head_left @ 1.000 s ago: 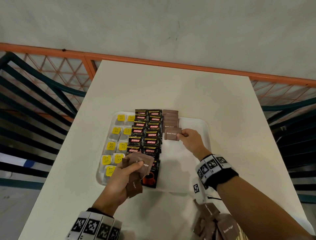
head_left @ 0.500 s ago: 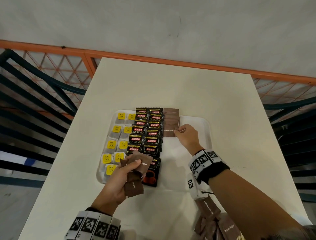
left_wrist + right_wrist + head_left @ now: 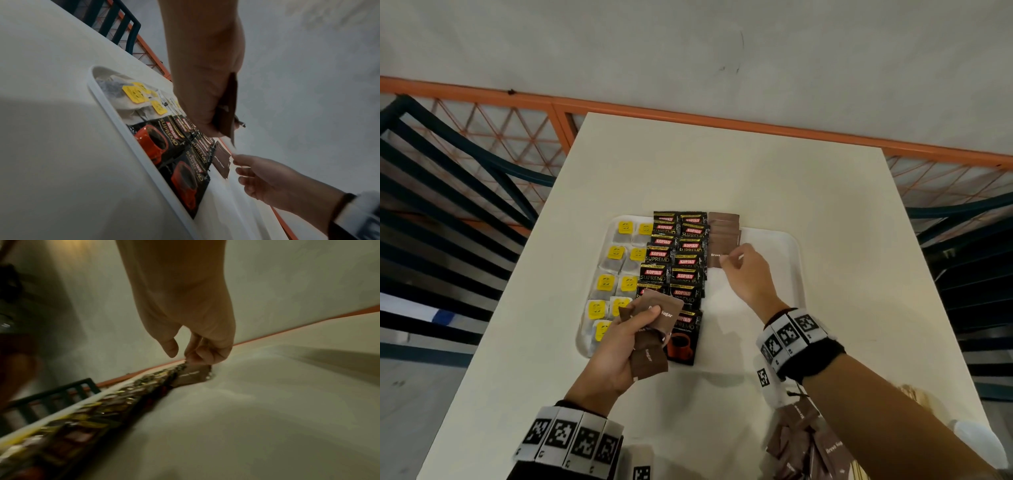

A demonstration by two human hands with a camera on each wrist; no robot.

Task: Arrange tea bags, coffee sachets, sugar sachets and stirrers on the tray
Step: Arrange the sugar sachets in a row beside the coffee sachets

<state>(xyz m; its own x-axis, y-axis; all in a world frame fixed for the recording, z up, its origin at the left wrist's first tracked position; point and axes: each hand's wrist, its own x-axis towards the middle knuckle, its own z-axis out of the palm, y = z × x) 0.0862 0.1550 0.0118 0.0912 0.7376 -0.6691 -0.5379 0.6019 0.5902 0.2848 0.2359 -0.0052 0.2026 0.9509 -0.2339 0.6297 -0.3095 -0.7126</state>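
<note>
Right hand [image 3: 748,274] fingertips touch the nearest sugar sachet [image 3: 717,258] on the tray [image 3: 796,260].

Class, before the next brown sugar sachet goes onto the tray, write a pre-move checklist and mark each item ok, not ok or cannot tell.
1. Spare sugar sachets held in left hand: ok.
2. Newest sugar sachet lies flat in its column: ok.
3. Right hand let go of it: cannot tell, fingertips at its edge.
4. Free tray space nearer than that column: ok.
5. Coffee sachets and tea bags in straight rows: ok.
6. Stirrers on tray: not ok.
</note>
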